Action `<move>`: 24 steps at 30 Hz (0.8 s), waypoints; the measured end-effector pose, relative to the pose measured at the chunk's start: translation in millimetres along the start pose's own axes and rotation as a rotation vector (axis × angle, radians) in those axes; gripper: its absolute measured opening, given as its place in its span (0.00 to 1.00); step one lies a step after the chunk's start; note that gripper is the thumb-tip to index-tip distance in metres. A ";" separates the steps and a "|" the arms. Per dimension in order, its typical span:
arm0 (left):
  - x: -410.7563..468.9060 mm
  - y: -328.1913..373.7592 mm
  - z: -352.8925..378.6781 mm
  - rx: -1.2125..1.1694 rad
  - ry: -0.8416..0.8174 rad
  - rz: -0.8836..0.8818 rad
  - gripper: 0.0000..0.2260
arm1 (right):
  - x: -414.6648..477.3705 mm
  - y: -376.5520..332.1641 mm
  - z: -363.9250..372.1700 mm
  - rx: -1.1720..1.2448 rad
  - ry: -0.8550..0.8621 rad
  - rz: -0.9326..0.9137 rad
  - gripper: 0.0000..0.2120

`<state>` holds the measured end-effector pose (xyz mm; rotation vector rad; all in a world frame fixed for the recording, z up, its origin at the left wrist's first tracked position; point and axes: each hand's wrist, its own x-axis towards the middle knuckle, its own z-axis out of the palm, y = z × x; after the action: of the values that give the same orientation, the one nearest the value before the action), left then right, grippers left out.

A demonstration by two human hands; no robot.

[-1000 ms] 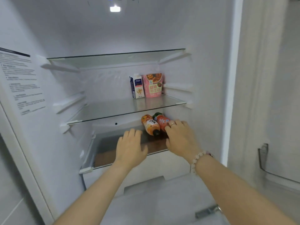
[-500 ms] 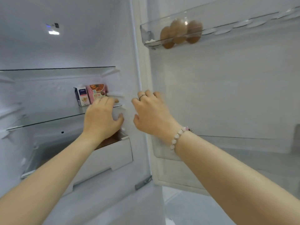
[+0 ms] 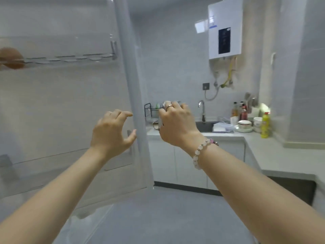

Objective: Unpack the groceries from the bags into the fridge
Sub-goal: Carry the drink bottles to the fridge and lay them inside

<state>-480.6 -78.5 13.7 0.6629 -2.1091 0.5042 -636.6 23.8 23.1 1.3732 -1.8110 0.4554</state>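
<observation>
The open fridge door fills the left half of the view, inner side toward me. Its upper door rack holds a brown egg at the far left. My left hand hovers in front of the door's outer edge with loosely curled fingers, its thumb close to that edge, holding nothing. My right hand, with a ring and a bead bracelet, floats to the right of the door, fingers loosely curled and empty. The fridge shelves and the grocery bags are out of view.
Behind the hands runs a grey L-shaped counter with a sink, faucet, dish rack, bowls and a yellow bottle. A white water heater hangs on the wall. Grey floor lies below.
My view has swung right, from the fridge shelves to the open door and the kitchen. Both hands have left the drawer and bottles and now hang in the air, empty.
</observation>
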 end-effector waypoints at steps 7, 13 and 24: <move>43.7 175.4 79.3 -0.341 0.014 0.142 0.22 | -73.0 157.8 -22.5 -0.243 -0.197 0.173 0.12; 63.4 299.6 127.8 -0.515 -0.113 0.337 0.18 | -134.2 251.0 -29.7 -0.395 -0.301 0.354 0.16; 111.9 522.6 211.6 -0.970 -0.145 0.588 0.19 | -251.3 410.3 -40.6 -0.693 -0.518 0.785 0.16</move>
<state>-987.4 178.2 -73.4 -0.4943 -2.3265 -0.3034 -976.7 352.9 -72.6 0.2708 -2.5747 -0.1849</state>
